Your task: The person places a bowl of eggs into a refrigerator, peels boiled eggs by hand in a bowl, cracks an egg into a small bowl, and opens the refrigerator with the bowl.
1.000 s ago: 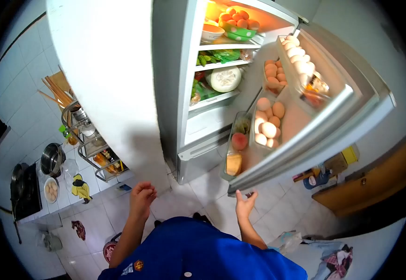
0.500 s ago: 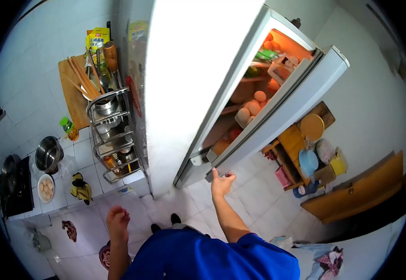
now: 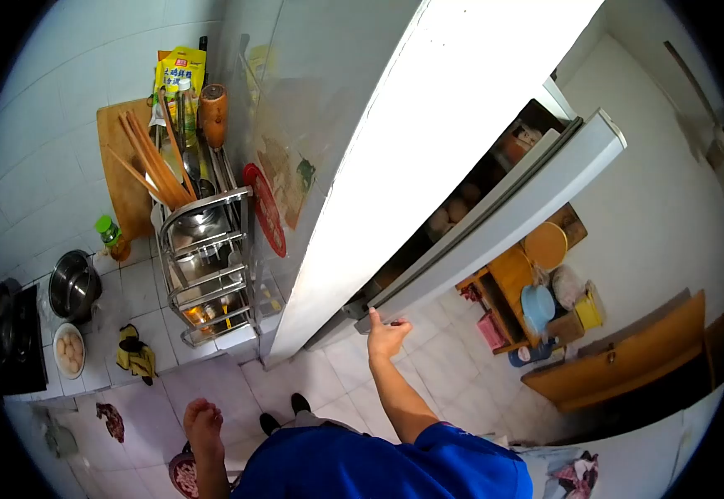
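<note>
Your right hand (image 3: 389, 336): thumb raised against the lower edge of the refrigerator door (image 3: 503, 220) — other fingers curled. Door: ajar, right of the white wall edge (image 3: 428, 141), eggs (image 3: 455, 213) dim inside. Your left hand (image 3: 203, 420): nothing gripped, fingers loosely curled — over the floor, below the counter with its bowl of eggs (image 3: 70, 351).

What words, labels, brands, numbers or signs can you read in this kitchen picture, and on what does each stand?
No text can be quoted with certainty.
Yellow packet: large dark characters and a small red mark, too blurred to read surely.
Green-capped bottle: any label is too small to read.
Blue bottle: any label is too small to read.
</note>
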Action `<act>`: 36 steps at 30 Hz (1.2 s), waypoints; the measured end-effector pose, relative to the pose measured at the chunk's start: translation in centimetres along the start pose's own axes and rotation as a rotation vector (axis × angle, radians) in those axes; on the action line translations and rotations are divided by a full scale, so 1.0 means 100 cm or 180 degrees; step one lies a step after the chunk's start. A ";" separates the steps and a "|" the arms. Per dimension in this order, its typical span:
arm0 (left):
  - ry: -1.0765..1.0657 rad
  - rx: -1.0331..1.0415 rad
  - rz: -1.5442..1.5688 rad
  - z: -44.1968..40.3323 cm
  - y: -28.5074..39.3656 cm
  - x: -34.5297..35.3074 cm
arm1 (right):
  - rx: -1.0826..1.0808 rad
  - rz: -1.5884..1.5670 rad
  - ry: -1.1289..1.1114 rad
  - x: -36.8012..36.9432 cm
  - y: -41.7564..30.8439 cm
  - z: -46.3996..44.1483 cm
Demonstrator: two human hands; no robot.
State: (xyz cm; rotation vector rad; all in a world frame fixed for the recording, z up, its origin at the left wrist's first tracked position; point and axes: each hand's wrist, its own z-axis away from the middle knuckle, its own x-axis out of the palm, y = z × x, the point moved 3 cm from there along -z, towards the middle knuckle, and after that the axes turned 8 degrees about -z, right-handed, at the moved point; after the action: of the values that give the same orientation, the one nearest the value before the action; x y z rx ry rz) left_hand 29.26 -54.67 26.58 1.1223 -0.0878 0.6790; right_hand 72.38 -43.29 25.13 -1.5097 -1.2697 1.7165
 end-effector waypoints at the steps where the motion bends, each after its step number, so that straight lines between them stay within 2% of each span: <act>1: -0.0020 -0.0019 0.0013 -0.006 0.003 0.001 | 0.0022 0.0048 0.0009 0.004 -0.002 0.001; 15: -0.0250 -0.0106 -0.0122 -0.028 -0.004 0.017 | 0.0177 -0.0049 -0.0071 0.015 -0.019 0.005; 24: -0.0112 -0.0054 -0.0045 0.013 -0.004 0.006 | 0.0190 -0.0157 -0.0130 -0.005 -0.028 0.012; 26: -0.0008 -0.0135 -0.0051 -0.026 -0.004 0.017 | 0.0205 -0.0083 -0.0081 0.034 -0.027 0.002; 36: 0.0067 -0.0182 -0.0059 -0.025 -0.014 0.013 | 0.0003 -0.0418 -0.0155 0.050 -0.016 -0.005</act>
State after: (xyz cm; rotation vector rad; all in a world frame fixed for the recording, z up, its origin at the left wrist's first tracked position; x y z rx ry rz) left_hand 30.39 -52.33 24.85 1.0599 -0.0782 0.6678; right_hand 71.30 -38.25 24.28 -1.3597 -1.3611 1.6779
